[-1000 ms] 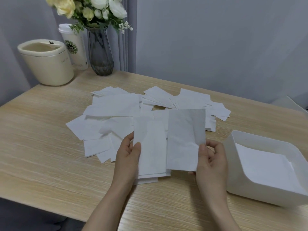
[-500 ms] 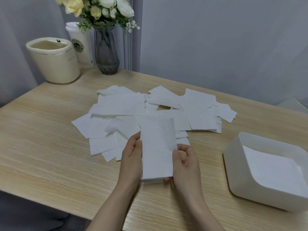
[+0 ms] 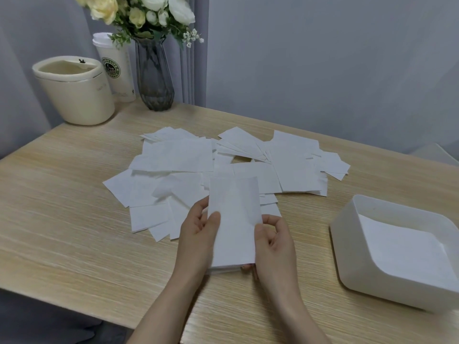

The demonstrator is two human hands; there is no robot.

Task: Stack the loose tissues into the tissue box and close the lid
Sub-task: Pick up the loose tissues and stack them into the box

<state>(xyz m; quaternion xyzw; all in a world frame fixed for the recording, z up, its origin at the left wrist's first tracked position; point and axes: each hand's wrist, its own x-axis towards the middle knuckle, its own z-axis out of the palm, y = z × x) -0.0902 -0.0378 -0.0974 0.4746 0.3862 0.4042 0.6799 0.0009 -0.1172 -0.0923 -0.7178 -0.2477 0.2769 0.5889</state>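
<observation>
- Left hand (image 3: 198,234) and right hand (image 3: 274,247) at lower centre, thumbs and fingers pinching a small stack of tissues (image 3: 234,219) from both sides.
- Loose tissues (image 3: 173,160) scattered mid-frame on table (image 3: 62,219).
- Tissue box (image 3: 347,256) open at lower right, white tissue inside.

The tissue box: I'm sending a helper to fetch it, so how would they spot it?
Start at the wooden table and go to its right edge, past the loose tissues. The tissue box is the white, rounded, open tub there, with tissues already inside, unlike the cream bin at far left.
</observation>
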